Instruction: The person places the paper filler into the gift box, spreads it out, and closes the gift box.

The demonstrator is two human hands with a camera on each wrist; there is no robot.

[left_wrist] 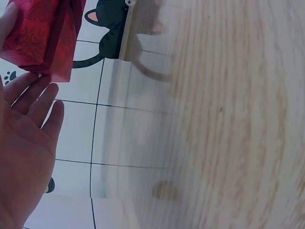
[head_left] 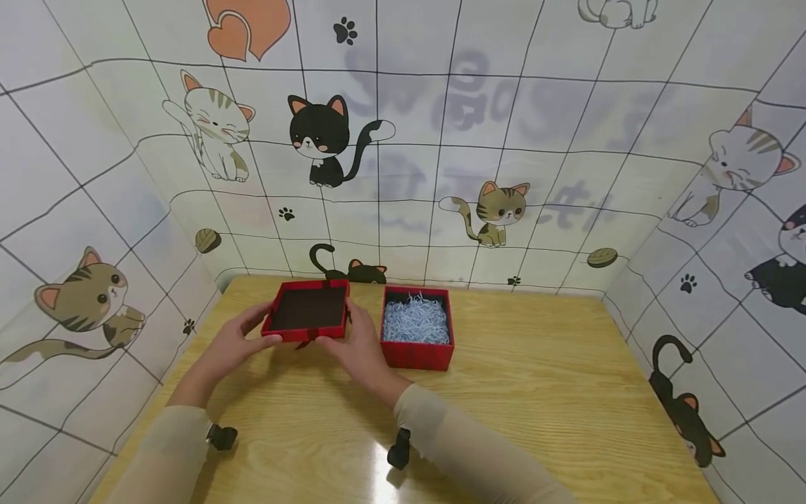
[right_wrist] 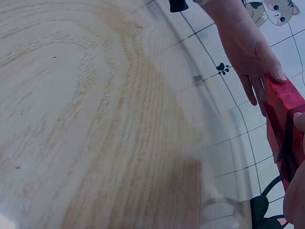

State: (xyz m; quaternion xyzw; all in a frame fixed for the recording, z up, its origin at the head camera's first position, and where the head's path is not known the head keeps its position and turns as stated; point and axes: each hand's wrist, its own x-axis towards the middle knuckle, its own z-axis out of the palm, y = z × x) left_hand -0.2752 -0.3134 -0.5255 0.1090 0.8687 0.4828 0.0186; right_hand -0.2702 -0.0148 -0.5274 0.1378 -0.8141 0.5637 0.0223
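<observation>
A red gift box lid is held between both hands above the table, its dark brown inside facing up. My left hand grips the lid's left side, thumb at the near edge and fingers reaching under and behind. On the opposite side, my right hand holds the right edge, its thumb at the near corner. In the left wrist view a patterned outer face of the lid shows. A dark ribbon crosses it in the right wrist view. Beside the right hand stands the red box base, filled with pale blue shredded paper.
The wood-grain table meets a cat-patterned, gridded wall covering at the back and both sides. Box base and lid are near the table's back edge. Black devices are strapped at both wrists.
</observation>
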